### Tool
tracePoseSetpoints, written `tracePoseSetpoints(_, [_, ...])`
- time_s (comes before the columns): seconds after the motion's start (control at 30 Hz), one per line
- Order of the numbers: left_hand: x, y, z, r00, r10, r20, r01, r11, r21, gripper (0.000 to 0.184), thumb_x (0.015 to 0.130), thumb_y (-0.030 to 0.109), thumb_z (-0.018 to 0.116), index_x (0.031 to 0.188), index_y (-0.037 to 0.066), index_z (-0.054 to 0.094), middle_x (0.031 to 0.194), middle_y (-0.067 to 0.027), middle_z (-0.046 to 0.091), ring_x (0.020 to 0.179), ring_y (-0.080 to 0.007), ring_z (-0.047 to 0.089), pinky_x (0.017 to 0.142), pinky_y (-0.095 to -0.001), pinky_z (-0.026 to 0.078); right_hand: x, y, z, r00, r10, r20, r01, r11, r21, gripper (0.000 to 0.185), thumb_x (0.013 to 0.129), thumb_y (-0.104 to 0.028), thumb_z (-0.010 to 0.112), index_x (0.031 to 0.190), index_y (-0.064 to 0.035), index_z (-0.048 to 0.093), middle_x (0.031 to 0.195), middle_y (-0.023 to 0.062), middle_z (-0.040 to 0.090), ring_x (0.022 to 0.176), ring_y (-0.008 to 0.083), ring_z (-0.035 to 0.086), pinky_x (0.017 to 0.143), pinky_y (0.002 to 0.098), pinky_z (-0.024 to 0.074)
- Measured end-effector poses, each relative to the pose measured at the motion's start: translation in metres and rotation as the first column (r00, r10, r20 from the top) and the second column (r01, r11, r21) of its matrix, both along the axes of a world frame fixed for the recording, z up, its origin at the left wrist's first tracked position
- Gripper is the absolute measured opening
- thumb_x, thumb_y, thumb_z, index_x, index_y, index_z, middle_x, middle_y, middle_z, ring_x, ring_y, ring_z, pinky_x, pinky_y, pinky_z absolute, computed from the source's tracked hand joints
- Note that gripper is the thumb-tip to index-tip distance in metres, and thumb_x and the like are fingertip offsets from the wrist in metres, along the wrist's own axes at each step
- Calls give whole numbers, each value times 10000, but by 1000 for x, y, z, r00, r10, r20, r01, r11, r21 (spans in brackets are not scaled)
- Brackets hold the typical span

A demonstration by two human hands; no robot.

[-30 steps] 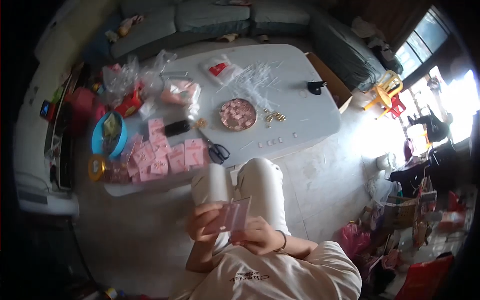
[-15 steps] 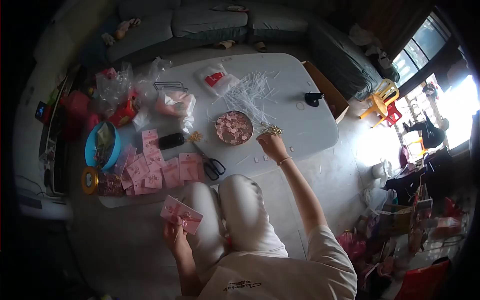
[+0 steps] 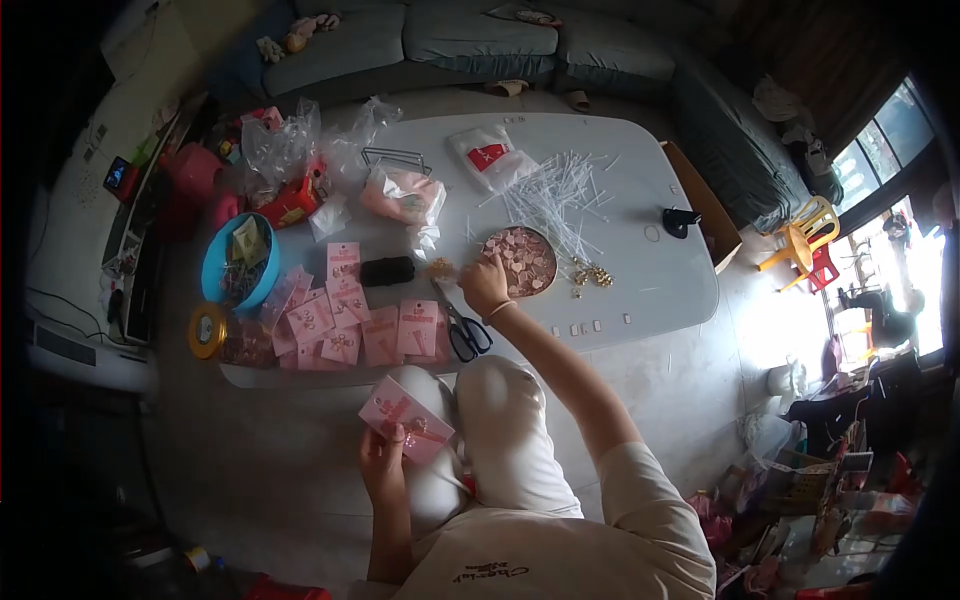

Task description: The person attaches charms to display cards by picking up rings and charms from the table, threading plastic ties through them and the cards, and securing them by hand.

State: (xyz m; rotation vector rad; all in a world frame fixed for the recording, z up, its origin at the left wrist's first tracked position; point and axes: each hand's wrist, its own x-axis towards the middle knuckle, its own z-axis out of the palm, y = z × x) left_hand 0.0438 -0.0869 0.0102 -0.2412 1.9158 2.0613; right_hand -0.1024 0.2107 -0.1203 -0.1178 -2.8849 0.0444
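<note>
My left hand [image 3: 384,458] holds a pink card [image 3: 408,412] with small shiny pieces on it, above my left thigh. Over the table [image 3: 640,260], my right hand [image 3: 484,282] touches the left edge of a round tray of small pink pieces [image 3: 524,262]; its fingertips are bunched, and what they hold, if anything, is too small to tell. Gold pieces [image 3: 592,276] and a heap of clear thin strips [image 3: 560,205] lie right of the tray. Black-handled scissors [image 3: 468,335] and several pink cards [image 3: 382,335] lie to the left.
A blue bowl [image 3: 240,262], a gold-lidded jar [image 3: 207,331] and a black roll [image 3: 387,271] stand or lie at the left. Plastic bags [image 3: 285,145] are piled behind. A black object [image 3: 680,221] is at the right, with a yellow chair [image 3: 806,235] beyond.
Both hands first held the card together. My right hand then went to the gold pieces and has since moved left to the round tray. My left hand kept the card.
</note>
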Motion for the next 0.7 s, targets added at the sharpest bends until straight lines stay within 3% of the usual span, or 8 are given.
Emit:
tracePoseSetpoints(0.17, [11, 4, 1, 996, 65, 56, -71, 991, 116, 234, 854, 148, 613, 1041, 16, 571, 876, -56, 578, 761, -103, 520, 682, -207, 418, 5, -17, -4, 976, -196, -94, 184, 975, -122, 157, 724, -174, 547, 690, -49, 637, 722, 136, 625, 760, 290, 561, 722, 398, 414])
tracePoseSetpoints(0.33, [11, 9, 9, 992, 121, 47, -125, 987, 103, 210, 852, 155, 612, 1009, 18, 585, 841, -45, 579, 734, -97, 504, 681, -206, 393, 7, 8, -14, 984, -168, 54, 175, 968, -179, 189, 756, -181, 538, 671, -68, 663, 756, 139, 642, 705, 335, 597, 654, 425, 459])
tracePoseSetpoints(0.47, [13, 10, 0, 999, 30, -16, -29, 999, 46, 189, 849, 146, 606, 988, 20, 589, 805, -35, 573, 716, -92, 484, 672, -208, 372, -9, 15, 9, 915, -301, 270, 385, 851, -358, 172, 770, -168, 535, 731, -58, 662, 788, 158, 643, 642, 355, 611, 574, 435, 485])
tracePoseSetpoints(0.7, [16, 16, 5, 998, 57, 17, -58, 998, 34, 175, 847, 136, 601, 976, 19, 586, 794, -34, 571, 701, -87, 471, 659, -207, 366, -23, 3, -24, 955, -275, 114, 297, 903, -310, 148, 761, -149, 543, 792, -26, 620, 780, 184, 633, 649, 383, 610, 545, 459, 489])
